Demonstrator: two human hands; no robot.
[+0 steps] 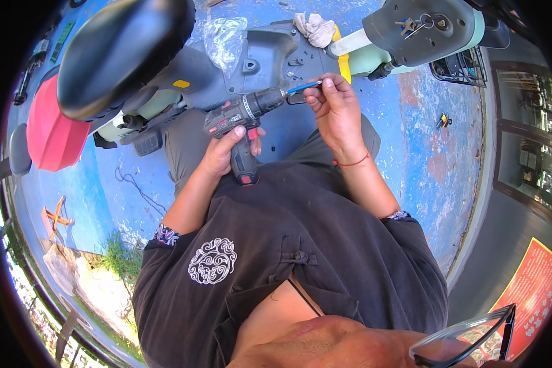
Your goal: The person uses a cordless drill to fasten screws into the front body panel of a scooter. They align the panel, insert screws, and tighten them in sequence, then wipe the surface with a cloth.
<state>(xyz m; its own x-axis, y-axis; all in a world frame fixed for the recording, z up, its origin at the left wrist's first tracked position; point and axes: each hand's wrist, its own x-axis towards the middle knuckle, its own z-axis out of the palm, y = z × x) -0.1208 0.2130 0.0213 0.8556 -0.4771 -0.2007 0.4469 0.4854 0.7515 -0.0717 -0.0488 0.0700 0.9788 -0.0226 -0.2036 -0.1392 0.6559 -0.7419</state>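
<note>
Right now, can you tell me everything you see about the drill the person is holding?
The cordless drill is dark grey and black with red patches, looking like plastic, with a silvery ring behind its chuck. It lies nearly level, pointing right. The left hand wraps its grip, which ends in a red-marked base. A blue bit sticks out of the chuck, pinched by the right hand fingers.

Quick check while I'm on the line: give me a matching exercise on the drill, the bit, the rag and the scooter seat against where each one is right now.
Things:
1. drill
2. blue bit
3. rag
4. scooter seat

Places:
A. lying on the grey scooter panel, top centre
B. gripped by the left hand
C. upper left, black, above the red cover
D. pinched by the right hand at the drill's chuck

Pairs: 1-B, 2-D, 3-A, 4-C
</note>
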